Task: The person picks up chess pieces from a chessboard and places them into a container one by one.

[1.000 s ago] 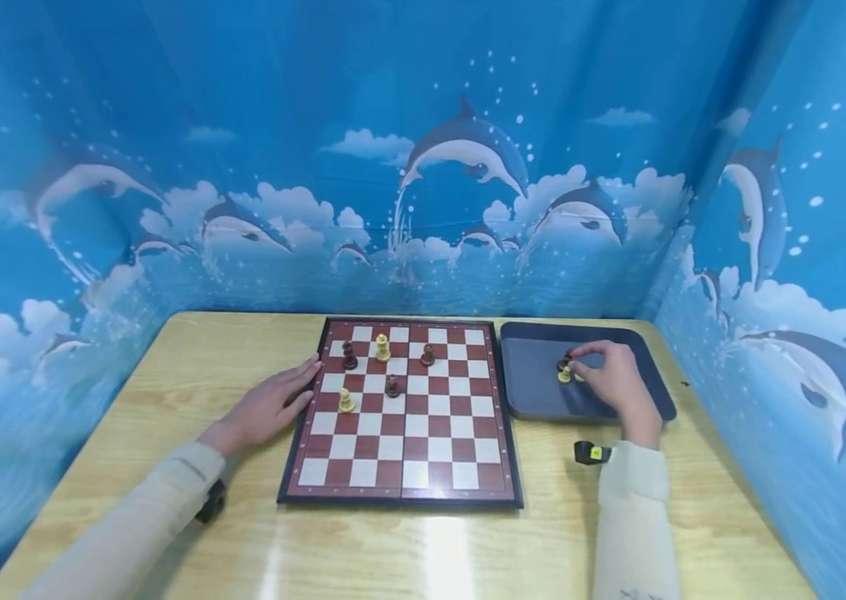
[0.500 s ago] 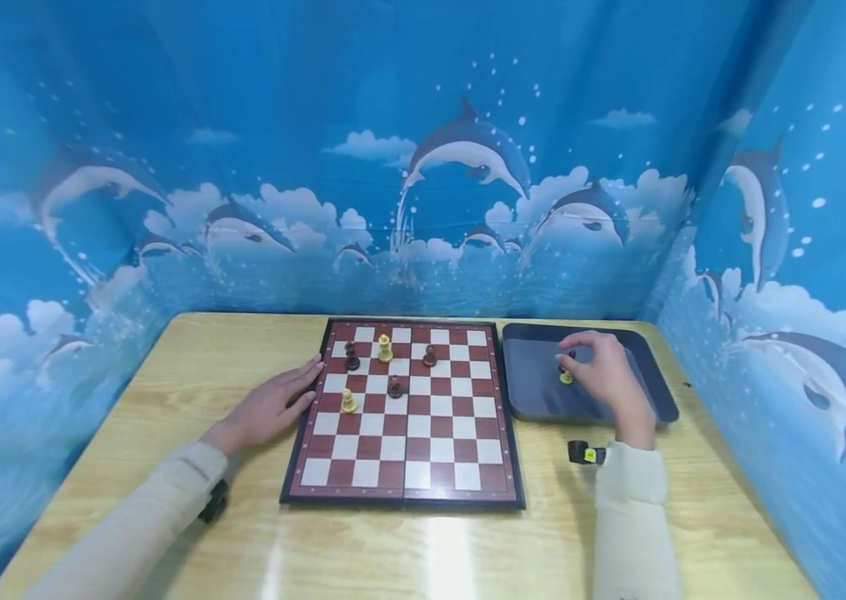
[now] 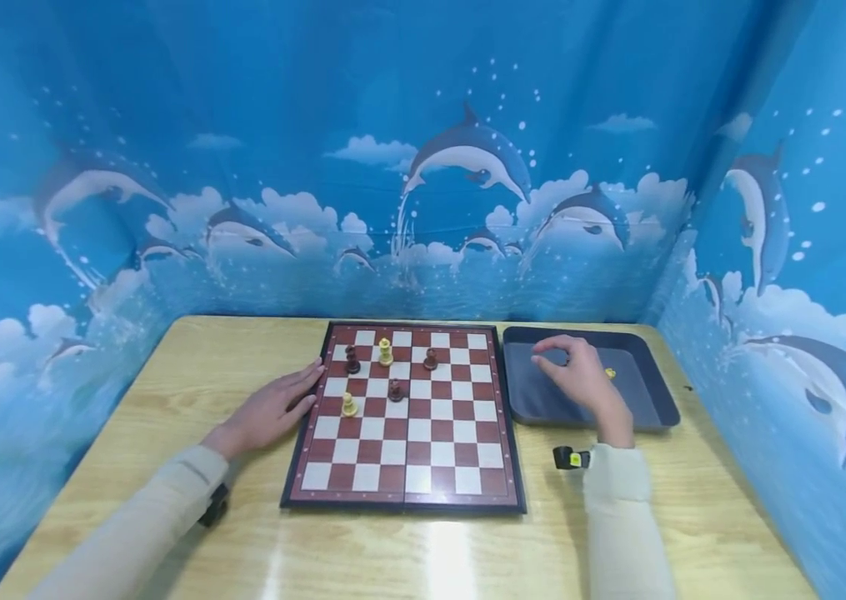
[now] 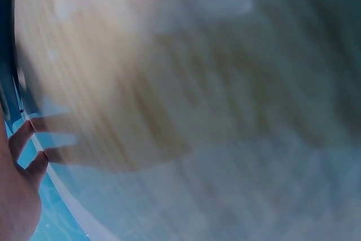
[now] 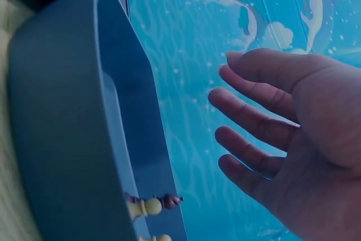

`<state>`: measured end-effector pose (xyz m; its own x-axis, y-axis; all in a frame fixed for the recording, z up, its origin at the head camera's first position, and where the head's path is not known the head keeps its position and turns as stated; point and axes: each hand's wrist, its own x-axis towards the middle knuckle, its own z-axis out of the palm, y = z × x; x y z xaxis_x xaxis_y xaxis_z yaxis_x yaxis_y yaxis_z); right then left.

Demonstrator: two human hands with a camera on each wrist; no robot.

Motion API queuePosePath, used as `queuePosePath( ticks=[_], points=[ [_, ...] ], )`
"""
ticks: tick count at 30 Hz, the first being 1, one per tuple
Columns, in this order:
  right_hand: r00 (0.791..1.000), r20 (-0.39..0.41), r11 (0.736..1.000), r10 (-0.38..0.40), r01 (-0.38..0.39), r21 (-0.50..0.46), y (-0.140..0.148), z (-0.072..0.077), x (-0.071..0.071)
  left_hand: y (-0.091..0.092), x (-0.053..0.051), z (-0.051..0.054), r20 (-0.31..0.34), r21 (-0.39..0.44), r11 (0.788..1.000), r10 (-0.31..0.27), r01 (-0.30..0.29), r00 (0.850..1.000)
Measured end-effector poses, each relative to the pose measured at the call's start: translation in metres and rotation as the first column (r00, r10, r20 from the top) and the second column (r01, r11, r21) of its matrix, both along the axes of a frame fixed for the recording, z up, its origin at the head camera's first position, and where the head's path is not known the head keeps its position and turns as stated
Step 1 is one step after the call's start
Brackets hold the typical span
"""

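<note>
In the head view the left hand (image 3: 269,412) lies on the table with straight fingers, fingertips touching the left edge of the chessboard (image 3: 460,498). Above the grey tray (image 3: 535,410) hovers the right hand (image 3: 580,375). Its thumb and forefinger are apart and nothing is between them; the right wrist view shows the other fingers relaxed. On the board stand a light pawn (image 3: 348,406), a tall light chess piece (image 3: 385,352) and three dark chess pieces (image 3: 352,360). Inside the tray, the right wrist view shows a light pawn (image 5: 149,206) beside a dark chess piece (image 5: 171,200). The right hand partly hides the tray's contents in the head view.
The board and tray stand side by side near the back of the wooden table (image 3: 362,554). Behind and to the right hangs a blue dolphin curtain (image 3: 423,258). Black wrist cameras (image 3: 571,458) stick out near both sleeves.
My right hand has moved left over the tray, away from the pieces it was close to, and its thumb and forefinger now stand apart. The left hand stays at the board's edge.
</note>
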<state>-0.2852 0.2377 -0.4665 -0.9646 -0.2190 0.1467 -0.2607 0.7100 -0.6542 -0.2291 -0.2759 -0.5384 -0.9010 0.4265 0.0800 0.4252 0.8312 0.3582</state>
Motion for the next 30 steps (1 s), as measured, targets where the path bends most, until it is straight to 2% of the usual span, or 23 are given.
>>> queuePosePath(
  ticks=[6, 13, 20, 26, 30],
  points=[
    [0.998, 0.021, 0.998, 0.053, -0.052, -0.034, -0.017, 0.004, 0.001, -0.003, 0.003, 0.001, 0.003, 0.007, 1.0, 0.001, -0.001, 1.0],
    [0.992, 0.017, 0.984, 0.128, -0.125, -0.125, -0.039, 0.002, 0.0, 0.001, 0.0, -0.001, -0.006, 0.01, 1.0, 0.001, -0.001, 1.0],
    [0.965, 0.036, 0.952, 0.259, -0.249, -0.176, -0.068, -0.01, -0.014, 0.003, -0.001, -0.003, -0.021, 0.032, 0.999, -0.008, 0.008, 1.0],
    [0.949, 0.108, 0.948, 0.297, -0.279, -0.155, -0.089, -0.015, -0.024, 0.002, -0.002, -0.003, -0.027, 0.037, 0.999, -0.012, 0.013, 1.0],
    [0.939, 0.117, 0.939, 0.324, -0.305, -0.156, -0.099, -0.018, -0.029, 0.0, -0.003, -0.001, -0.018, 0.038, 0.999, -0.016, 0.017, 1.0]
  ],
)
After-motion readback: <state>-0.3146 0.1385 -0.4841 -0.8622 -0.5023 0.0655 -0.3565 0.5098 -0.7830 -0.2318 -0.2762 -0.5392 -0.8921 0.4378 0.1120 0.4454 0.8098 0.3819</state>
